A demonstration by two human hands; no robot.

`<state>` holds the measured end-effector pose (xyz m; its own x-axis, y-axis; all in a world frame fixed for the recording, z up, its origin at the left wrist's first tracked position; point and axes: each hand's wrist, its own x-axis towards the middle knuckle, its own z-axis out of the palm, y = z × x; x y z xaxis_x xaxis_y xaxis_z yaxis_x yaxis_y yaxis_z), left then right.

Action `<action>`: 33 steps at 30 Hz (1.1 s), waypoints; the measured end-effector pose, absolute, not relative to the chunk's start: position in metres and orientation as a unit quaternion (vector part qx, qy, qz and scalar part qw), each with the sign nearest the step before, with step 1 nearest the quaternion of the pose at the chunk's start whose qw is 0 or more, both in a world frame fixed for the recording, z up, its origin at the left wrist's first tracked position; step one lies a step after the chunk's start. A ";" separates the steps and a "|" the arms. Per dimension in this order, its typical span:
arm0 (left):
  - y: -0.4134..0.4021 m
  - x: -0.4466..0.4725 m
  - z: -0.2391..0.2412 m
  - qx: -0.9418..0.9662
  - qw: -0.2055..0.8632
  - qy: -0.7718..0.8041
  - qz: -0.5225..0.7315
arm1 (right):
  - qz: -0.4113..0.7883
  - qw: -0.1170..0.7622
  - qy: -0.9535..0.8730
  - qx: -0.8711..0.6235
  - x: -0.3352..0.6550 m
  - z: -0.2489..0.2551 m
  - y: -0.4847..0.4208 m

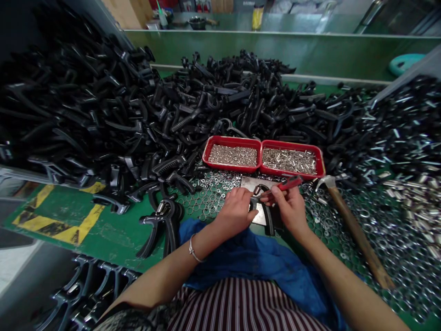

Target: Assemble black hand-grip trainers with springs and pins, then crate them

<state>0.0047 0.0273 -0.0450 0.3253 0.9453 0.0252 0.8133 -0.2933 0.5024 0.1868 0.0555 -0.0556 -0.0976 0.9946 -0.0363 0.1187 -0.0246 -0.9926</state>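
My left hand (pixel 237 204) is closed around a black spring clamp (pixel 268 218), its fingers partly hiding the part they hold. The clamp lies on a small metal plate (pixel 251 184) in front of my body, with a coil spring (pixel 257 190) showing at its top. In my right hand (pixel 291 209) is a red-handled screwdriver (pixel 289 183), held at a slant with its shaft pointing left toward the clamp's joint. Fingers hide where the tip meets the clamp. Another black clamp with a spring (pixel 165 220) stands to the left of my left hand.
Behind the plate sit two red trays, one of tiny metal parts (pixel 232 169) and one of pins (pixel 320 163). A hammer (pixel 354 230) lies at right among scattered metal rings (pixel 389 257). Black clamp parts (pixel 213 101) are heaped behind. Finished-looking clamps (pixel 86 289) fill the lower left.
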 end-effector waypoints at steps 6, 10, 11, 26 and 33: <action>0.026 0.005 -0.046 0.787 0.204 0.558 0.166 | 0.384 0.335 -0.685 -0.521 0.190 -0.044 0.060; 0.026 0.005 -0.047 0.779 0.211 0.566 0.167 | 0.551 0.277 -0.650 -0.445 0.188 -0.032 0.080; 0.027 0.004 -0.047 0.777 0.214 0.568 0.166 | 0.610 0.258 -0.622 -0.418 0.188 -0.031 0.084; 0.030 0.003 -0.049 0.777 0.230 0.561 0.170 | 0.560 0.419 -0.530 -0.480 0.204 -0.056 0.061; 0.028 0.003 -0.048 0.777 0.229 0.563 0.163 | 0.429 0.363 -0.630 -0.536 0.201 -0.051 0.050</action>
